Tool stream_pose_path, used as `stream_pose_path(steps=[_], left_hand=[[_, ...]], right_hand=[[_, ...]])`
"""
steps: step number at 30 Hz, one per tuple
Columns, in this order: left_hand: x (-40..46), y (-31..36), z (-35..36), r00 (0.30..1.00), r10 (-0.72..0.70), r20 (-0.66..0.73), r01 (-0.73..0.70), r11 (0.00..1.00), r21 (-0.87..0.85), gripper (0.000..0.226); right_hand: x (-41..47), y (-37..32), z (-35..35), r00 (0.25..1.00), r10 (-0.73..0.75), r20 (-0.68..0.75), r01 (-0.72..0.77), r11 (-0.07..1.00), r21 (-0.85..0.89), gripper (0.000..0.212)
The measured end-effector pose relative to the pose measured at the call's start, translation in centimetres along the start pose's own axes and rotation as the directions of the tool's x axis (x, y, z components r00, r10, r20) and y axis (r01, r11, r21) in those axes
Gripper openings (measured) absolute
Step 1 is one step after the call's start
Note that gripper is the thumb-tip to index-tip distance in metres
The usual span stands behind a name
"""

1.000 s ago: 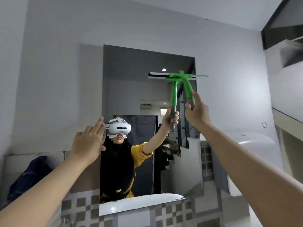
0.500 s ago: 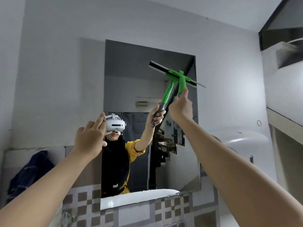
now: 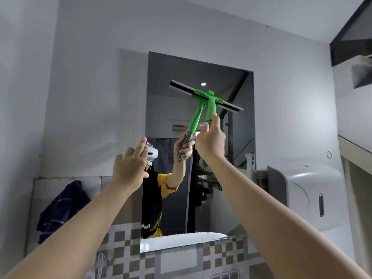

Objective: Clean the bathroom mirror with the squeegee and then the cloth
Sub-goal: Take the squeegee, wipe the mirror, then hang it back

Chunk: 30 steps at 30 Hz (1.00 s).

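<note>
A tall frameless mirror (image 3: 167, 73) hangs on the grey wall ahead. My right hand (image 3: 211, 141) grips the handle of a green squeegee (image 3: 211, 106), whose black blade lies tilted against the glass in the mirror's upper right part, left end higher. The glass doubles the handle as a reflection. My left hand (image 3: 130, 168) is raised with fingers together and rests at the mirror's left edge, holding nothing. A dark blue checked cloth (image 3: 62, 208) hangs on the wall at the lower left, apart from both hands.
A white dispenser (image 3: 306, 196) is mounted on the wall to the right of the mirror. Brown and grey checked tiles (image 3: 124, 244) run below the mirror. A ledge and a dark opening (image 3: 350, 37) sit at the upper right.
The squeegee blade has tilted from level to slanted and slid leftward and down across the glass. My right hand moved left with it. My left hand stayed at the mirror's left edge.
</note>
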<state>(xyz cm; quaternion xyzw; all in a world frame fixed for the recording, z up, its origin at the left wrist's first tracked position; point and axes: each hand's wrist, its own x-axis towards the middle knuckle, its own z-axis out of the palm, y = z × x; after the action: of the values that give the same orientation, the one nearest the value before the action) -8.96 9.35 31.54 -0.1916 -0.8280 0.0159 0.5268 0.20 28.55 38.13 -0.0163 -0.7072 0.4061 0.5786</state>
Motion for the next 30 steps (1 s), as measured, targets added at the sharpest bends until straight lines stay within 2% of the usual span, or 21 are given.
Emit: stream_pose_path(steps=[9,18,25,30], left_hand=[[0.0,-0.6,0.4,0.999,0.021,0.028,-0.02,1.0,-0.024,0.09],[-0.1,-0.6,0.2,1.0,0.019,0.008,-0.019,1.0,-0.007,0.087],[-0.1,-0.7,0.3,0.999,0.037,0.007,-0.037,0.999,-0.036,0.085],[-1.0,-0.3,0.3,0.998,0.053,-0.019,-0.054,0.998,-0.021,0.079]], right_hand=[[-1.4,0.5,0.4,0.999,-0.046,-0.007,0.047,0.998,0.051,0.039],[-2.3,0.3,2.2,0.984,-0.179,0.026,0.178,0.983,0.046,0.039],[-0.8,2.3,0.4,0.939,-0.322,0.117,0.336,0.933,-0.128,0.042],[1.2,4.1,-2.2,0.878,-0.439,0.193,0.478,0.83,-0.288,0.044]])
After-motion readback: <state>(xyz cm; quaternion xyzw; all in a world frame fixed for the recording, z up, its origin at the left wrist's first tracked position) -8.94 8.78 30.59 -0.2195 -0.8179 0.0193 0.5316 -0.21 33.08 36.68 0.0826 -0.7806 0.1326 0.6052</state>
